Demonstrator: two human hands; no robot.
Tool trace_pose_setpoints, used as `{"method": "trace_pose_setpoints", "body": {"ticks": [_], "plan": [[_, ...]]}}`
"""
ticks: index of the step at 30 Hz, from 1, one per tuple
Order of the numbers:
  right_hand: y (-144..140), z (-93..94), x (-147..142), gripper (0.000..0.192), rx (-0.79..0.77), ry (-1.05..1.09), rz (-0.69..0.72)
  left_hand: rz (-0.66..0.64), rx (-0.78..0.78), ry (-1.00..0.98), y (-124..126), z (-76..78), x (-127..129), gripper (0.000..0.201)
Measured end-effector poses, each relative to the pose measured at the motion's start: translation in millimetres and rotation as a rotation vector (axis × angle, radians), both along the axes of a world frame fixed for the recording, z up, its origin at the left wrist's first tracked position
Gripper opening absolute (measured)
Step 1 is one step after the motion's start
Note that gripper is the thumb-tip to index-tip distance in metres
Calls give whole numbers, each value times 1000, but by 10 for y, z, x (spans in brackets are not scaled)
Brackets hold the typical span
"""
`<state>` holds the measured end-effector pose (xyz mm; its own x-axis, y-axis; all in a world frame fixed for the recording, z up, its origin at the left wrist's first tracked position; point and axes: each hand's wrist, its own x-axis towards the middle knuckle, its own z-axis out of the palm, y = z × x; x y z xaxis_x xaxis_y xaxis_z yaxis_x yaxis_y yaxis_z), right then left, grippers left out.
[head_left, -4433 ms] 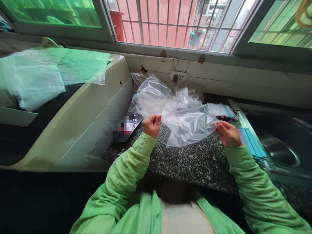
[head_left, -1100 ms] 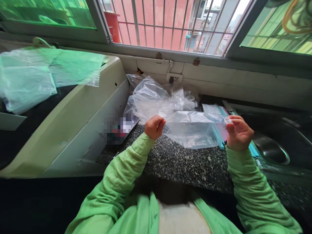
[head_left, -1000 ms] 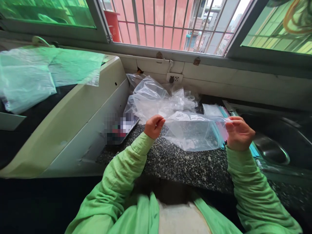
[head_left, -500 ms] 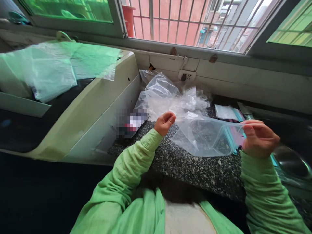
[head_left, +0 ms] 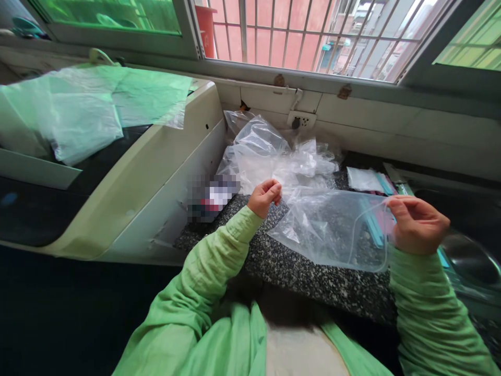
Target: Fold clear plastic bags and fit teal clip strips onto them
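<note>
stretching over the speckled counter (head_left: pixel 313 279), a clear plastic bag (head_left: pixel 324 230) hung between the two hands, its rounded lower corner sagging toward the stone. the right hand (head_left: pixel 419 223) pinched the upper corner between thumb and forefinger. the left hand (head_left: pixel 265 198) was curled, its thumb pressed against the forefinger, right beside the bag's other end; whether any film was caught there could not be told.

that doubt seemed the main weakness: if the left fingers had nothing in them, one uneven pull could have let that end drop or fold over on itself. the film looked thin and slick, so even the right pinch, being small, might have slipped.

just behind lay a crumpled heap of plastic (head_left: pixel 262 143), overlapping the bag in this view, and a tug could have dragged loose layers along, as one see-through sheet was hard to tell from another. the blue strips (head_left: pixel 371 224) showed through the bag's right end, where a trailing hem might have swept them toward the sink (head_left: pixel 475 258).
</note>
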<state>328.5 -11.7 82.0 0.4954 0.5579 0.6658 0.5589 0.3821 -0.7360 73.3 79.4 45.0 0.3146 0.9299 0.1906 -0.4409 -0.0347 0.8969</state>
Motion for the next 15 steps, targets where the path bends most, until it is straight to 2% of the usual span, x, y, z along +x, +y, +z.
{"method": "trace_pose_setpoints", "body": {"ticks": [9, 15], "plan": [[114, -92, 62, 12, -216, 22, -74, -8, -31, 126, 54, -90, 61, 42], [182, -204, 103, 16, -222, 31, -51, 17, -94, 124, 103, -106, 71, 39]]}}
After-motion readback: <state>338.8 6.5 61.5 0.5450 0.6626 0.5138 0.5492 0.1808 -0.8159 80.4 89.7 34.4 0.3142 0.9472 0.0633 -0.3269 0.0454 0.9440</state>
